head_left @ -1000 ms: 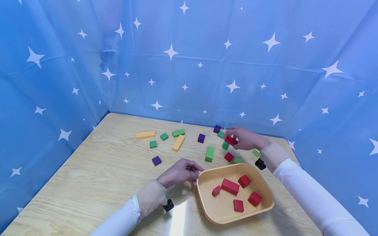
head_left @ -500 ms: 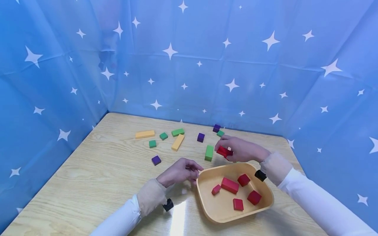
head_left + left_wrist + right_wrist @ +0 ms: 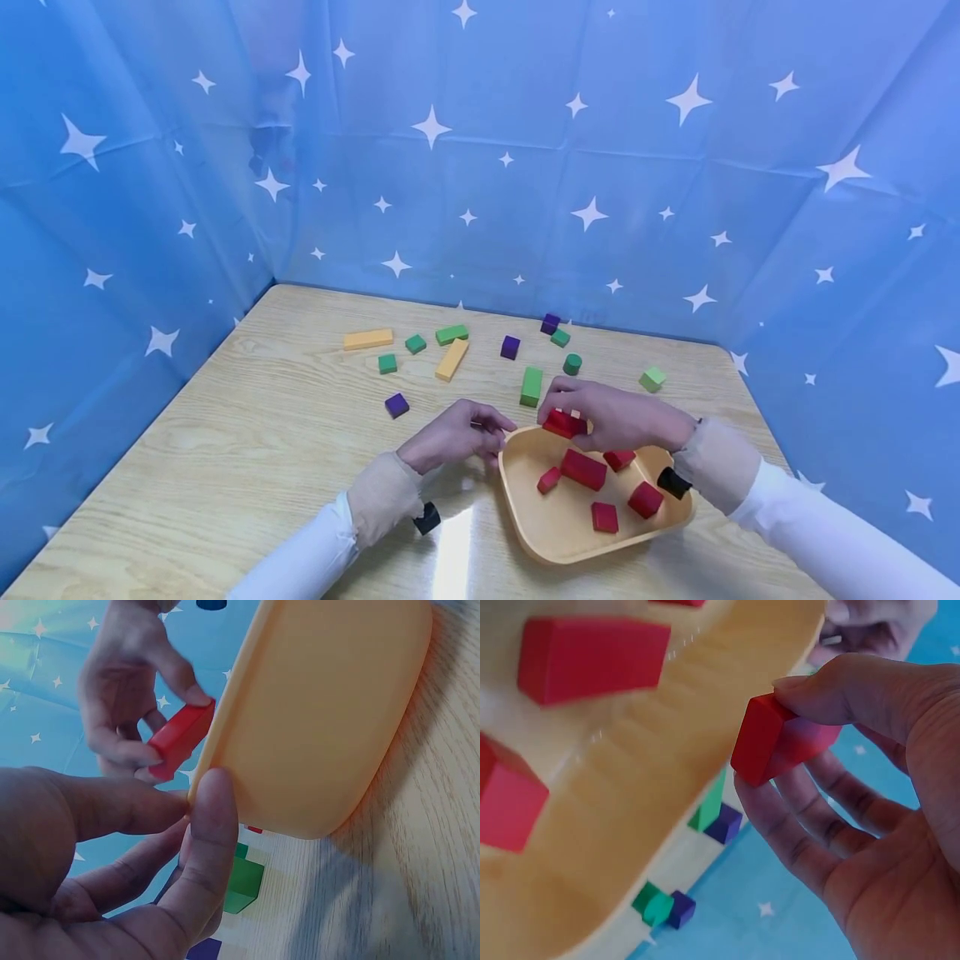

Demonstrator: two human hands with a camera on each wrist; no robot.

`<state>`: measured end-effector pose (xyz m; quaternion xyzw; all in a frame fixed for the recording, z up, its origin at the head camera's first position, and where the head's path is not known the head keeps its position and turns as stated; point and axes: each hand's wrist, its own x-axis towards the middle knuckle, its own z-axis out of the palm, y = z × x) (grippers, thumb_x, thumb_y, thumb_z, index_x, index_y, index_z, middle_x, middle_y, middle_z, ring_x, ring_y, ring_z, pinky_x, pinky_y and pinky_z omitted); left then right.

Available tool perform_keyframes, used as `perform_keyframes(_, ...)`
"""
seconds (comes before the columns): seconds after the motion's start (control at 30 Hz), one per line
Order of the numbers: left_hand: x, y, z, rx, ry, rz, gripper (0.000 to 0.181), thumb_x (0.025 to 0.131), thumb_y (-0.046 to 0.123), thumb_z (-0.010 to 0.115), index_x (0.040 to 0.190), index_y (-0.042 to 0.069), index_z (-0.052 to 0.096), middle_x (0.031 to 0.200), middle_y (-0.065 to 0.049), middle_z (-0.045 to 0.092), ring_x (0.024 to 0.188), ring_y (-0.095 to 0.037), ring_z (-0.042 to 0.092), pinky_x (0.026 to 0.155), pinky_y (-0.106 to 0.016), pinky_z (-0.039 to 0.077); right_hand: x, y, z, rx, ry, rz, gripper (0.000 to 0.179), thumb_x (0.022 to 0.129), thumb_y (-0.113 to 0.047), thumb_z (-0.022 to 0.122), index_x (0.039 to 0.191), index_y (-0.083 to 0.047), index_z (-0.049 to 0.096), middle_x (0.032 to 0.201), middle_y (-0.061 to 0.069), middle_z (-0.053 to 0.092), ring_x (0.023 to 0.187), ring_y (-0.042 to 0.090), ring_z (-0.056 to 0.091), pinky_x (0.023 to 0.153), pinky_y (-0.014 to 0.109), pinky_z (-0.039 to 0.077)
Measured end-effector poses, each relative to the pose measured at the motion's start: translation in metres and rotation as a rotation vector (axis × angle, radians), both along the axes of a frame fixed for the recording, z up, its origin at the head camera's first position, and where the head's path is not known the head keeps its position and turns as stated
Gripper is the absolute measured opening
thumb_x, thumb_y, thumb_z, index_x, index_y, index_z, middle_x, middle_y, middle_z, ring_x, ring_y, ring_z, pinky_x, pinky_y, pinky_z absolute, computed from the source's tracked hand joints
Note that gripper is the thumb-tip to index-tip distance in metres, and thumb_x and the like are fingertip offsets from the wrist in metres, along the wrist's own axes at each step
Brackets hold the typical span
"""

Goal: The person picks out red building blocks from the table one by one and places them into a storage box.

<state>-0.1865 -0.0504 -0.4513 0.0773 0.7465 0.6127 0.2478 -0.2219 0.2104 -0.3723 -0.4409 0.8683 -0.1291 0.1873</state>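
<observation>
My left hand (image 3: 457, 437) pinches the left rim of a tan plastic bin (image 3: 558, 529) between thumb and finger; the left wrist view shows this grip on the bin (image 3: 322, 712) up close. A red block (image 3: 564, 423) is held in my right hand (image 3: 618, 412) above the bin's far rim. In the right wrist view, thumb and fingertips hold this red block (image 3: 769, 742) by its sides, just beside the bin wall (image 3: 667, 772). Inside the bin lie several other red blocks, among them a long one (image 3: 583, 469). My right hand partly covers the bin's far side.
Loose blocks lie on the wooden table (image 3: 247, 433) beyond the bin: yellow bars (image 3: 368, 339), green blocks (image 3: 531, 387), purple cubes (image 3: 510, 347), a green cylinder (image 3: 572, 364) and a light green block (image 3: 652, 379). A blue star-patterned curtain (image 3: 487, 208) hangs behind the table.
My right hand has carried the red block from among the far blocks toward me, to the bin's far rim. The left hand has stayed on the rim, and the bin has not moved.
</observation>
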Motion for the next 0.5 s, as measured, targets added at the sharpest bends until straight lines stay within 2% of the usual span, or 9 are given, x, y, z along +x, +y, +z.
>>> perform_keyframes(0.17, -0.001, 0.0, -0.002, 0.013, 0.005, -0.01, 0.029, 0.092, -0.007, 0.062, 0.12, -0.002, 0.071, 0.092, -0.01, 0.067, 0.07, -0.016, 0.069, 0.076, -0.035, 0.063, 0.014, -0.004, -0.005, -0.006, -0.02, 0.049, 0.051, 0.086, -0.003, 0.075, 0.12, -0.038, 0.063, 0.123, -0.011, 0.054, 0.105, 0.008, 0.055, 0.086, 0.026, 0.057)
perform_keyframes(0.3, -0.001, 0.0, -0.002, 0.012, 0.006, -0.016, 0.03, 0.092, -0.008, 0.061, 0.12, -0.002, 0.07, 0.092, -0.01, 0.066, 0.071, -0.016, 0.068, 0.076, -0.034, 0.063, 0.026, -0.007, -0.01, -0.012, -0.033, 0.096, 0.051, 0.085, -0.001, 0.074, 0.119, -0.038, 0.063, 0.12, -0.01, 0.054, 0.102, 0.006, 0.055, 0.082, 0.022, 0.055)
perform_keyframes(0.5, -0.001, -0.001, -0.002, 0.02, 0.013, -0.021, 0.03, 0.091, -0.009, 0.061, 0.118, -0.001, 0.071, 0.092, -0.01, 0.066, 0.072, -0.016, 0.068, 0.077, -0.035, 0.064, 0.04, -0.013, -0.016, 0.006, 0.002, 0.176, 0.051, 0.082, -0.004, 0.078, 0.117, -0.038, 0.064, 0.117, -0.011, 0.055, 0.101, 0.003, 0.054, 0.084, 0.017, 0.051)
